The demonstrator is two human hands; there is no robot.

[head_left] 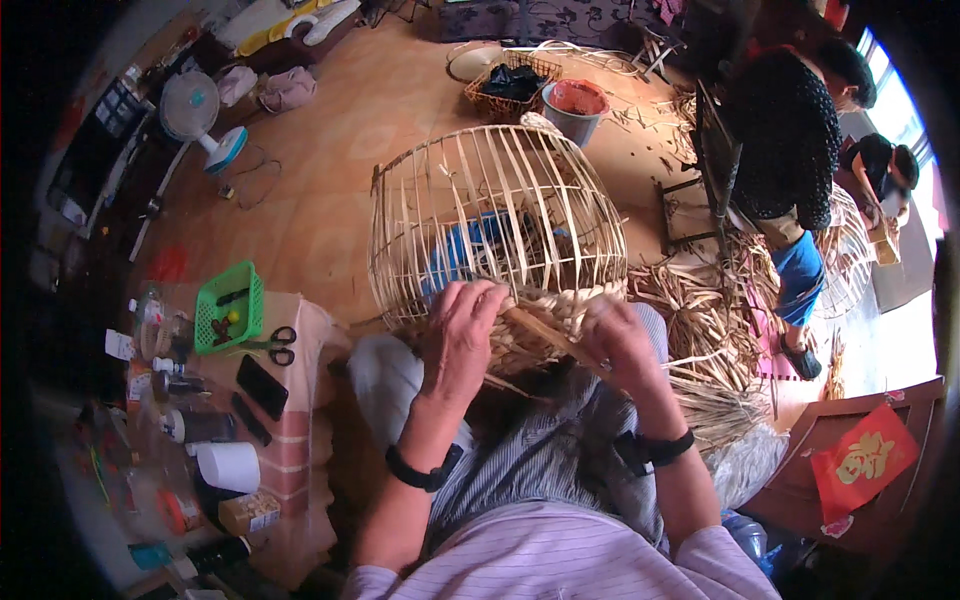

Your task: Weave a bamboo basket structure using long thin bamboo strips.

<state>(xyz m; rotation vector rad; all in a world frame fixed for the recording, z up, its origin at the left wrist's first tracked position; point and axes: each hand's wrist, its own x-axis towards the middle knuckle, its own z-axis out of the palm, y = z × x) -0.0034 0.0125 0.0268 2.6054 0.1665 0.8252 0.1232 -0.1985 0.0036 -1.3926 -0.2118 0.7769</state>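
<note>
A half-woven basket [500, 205] of thin pale ribs lies on its side in front of my knees. A braided band runs round its near rim. My left hand [463, 330] is closed at that rim, its fingers curled over one end of a flat tan strip of dried leaf [548, 331]. The strip slants down to the right, into my right hand [622, 345], which is closed with bent fingers and a little blurred. Something blue shows through the ribs.
Loose dried leaves [690, 330] cover the floor at right. On the left, a table holds a green basket [228, 308], scissors [283, 346], a phone [263, 387] and bottles. A bucket [575, 110] and fan [190, 108] stand farther off. Two people [785, 140] work at the right.
</note>
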